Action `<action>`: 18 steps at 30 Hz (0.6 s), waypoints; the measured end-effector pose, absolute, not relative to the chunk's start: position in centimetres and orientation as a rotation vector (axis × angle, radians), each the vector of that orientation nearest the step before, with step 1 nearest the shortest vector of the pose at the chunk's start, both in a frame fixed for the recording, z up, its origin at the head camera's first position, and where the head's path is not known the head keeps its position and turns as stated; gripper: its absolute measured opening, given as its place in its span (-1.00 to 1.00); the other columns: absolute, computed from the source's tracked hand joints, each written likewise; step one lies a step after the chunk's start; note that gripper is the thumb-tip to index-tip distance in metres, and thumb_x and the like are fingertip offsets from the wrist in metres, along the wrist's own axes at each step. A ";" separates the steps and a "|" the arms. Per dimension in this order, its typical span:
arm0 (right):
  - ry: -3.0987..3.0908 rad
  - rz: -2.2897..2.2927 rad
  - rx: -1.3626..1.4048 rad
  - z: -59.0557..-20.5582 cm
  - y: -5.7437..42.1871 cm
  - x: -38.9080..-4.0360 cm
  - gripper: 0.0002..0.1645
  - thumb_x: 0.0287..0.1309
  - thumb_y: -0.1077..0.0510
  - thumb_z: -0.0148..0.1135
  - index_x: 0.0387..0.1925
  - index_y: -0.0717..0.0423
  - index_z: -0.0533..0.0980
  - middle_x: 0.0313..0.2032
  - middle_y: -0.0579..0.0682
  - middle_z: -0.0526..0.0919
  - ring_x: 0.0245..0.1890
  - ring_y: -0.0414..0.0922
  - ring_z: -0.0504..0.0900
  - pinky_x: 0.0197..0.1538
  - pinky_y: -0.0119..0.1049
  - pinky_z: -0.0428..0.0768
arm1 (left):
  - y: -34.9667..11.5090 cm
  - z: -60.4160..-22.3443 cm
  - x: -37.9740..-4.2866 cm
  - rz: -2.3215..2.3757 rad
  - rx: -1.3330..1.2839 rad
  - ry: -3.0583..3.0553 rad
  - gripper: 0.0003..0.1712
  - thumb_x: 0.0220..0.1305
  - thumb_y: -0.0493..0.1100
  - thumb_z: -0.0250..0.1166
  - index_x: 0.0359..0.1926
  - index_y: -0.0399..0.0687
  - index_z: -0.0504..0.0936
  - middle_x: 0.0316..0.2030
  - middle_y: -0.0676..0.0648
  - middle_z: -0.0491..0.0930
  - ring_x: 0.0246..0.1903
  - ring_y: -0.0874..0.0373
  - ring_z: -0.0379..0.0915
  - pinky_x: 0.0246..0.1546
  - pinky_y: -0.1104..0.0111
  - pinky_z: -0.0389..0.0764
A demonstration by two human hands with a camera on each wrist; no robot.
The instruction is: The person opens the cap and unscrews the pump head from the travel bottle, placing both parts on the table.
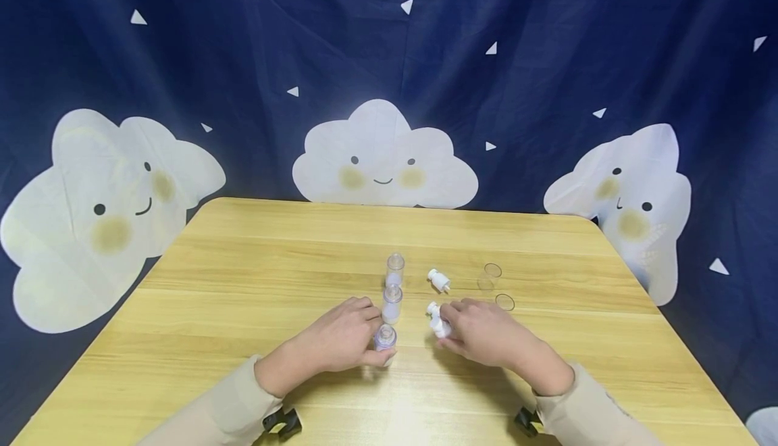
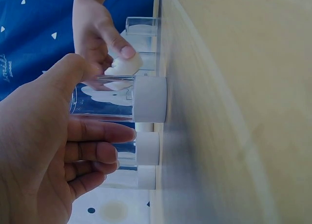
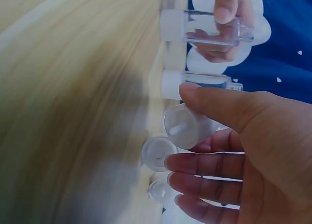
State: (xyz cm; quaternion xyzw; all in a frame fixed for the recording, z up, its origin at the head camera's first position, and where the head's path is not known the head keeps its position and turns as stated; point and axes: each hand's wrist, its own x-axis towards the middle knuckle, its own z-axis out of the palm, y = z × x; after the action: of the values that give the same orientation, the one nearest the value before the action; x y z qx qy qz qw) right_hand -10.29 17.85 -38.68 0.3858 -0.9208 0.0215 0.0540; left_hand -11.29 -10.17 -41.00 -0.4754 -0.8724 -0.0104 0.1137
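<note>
Three clear bottles with white bases stand in a row running away from me. My left hand (image 1: 343, 339) grips the nearest bottle (image 2: 150, 100) between thumb and fingers, its base on the table. The middle bottle (image 1: 392, 304) and the far bottle (image 1: 395, 271) stand just beyond. To the right, my right hand (image 1: 489, 338) pinches a white pump head (image 3: 184, 126), tilted so that its hollow underside and short stem show in the right wrist view. A second white pump head (image 3: 160, 154) lies close to those fingertips. Farther back lies a third pump head (image 1: 439, 280).
Right of the pump heads are several clear round pieces, one a thin dark-rimmed ring (image 1: 505, 302), another ring (image 1: 493, 270) farther back. In the left wrist view a clear cup-like piece (image 2: 141, 26) stands on the wooden table (image 1: 292, 243). A dark blue curtain (image 1: 340, 40) hangs behind.
</note>
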 end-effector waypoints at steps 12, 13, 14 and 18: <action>-2.877 0.011 1.107 -40.1 17.9 -10.2 -0.55 0.12 -0.29 0.29 -0.37 -0.06 0.40 -0.51 -0.28 0.33 -0.52 -0.28 0.35 -0.51 -0.34 0.40 | -10.2 -41.0 -11.3 -0.021 -1.395 -2.558 -0.39 0.33 0.31 0.10 -0.19 -0.14 0.69 -0.21 0.01 0.64 -0.23 0.17 0.44 -0.02 0.31 0.49; -2.889 0.012 1.100 -40.1 17.9 -10.1 -0.55 0.12 -0.30 0.29 -0.37 -0.06 0.40 -0.51 -0.28 0.33 -0.52 -0.28 0.35 -0.52 -0.34 0.39 | -10.2 -41.0 -11.3 -0.021 -1.395 -2.557 -0.39 0.32 0.31 0.10 -0.19 -0.14 0.69 -0.22 0.01 0.64 -0.23 0.17 0.44 -0.02 0.31 0.49; -2.900 0.012 1.094 -40.1 17.9 -10.1 -0.55 0.12 -0.30 0.29 -0.38 -0.07 0.39 -0.51 -0.28 0.33 -0.53 -0.28 0.34 -0.51 -0.33 0.39 | -10.2 -41.0 -11.3 -0.021 -1.395 -2.553 -0.40 0.32 0.31 0.11 -0.20 -0.14 0.69 -0.22 0.01 0.64 -0.23 0.17 0.44 -0.02 0.31 0.49; -2.898 0.011 1.095 -40.1 18.0 -9.8 -0.55 0.11 -0.29 0.30 -0.39 -0.06 0.39 -0.51 -0.27 0.34 -0.53 -0.27 0.35 -0.51 -0.31 0.41 | -10.2 -41.0 -11.3 -0.026 -1.394 -2.547 -0.40 0.32 0.31 0.11 -0.21 -0.13 0.70 -0.23 0.01 0.64 -0.24 0.17 0.44 -0.03 0.32 0.49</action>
State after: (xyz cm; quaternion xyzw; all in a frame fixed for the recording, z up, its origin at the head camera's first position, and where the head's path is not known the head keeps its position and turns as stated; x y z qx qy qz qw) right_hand -9.84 17.95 -40.05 0.3533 -0.9352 0.0035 0.0219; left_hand -11.32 -10.18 -41.05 -0.4768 -0.8709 -0.0090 0.1188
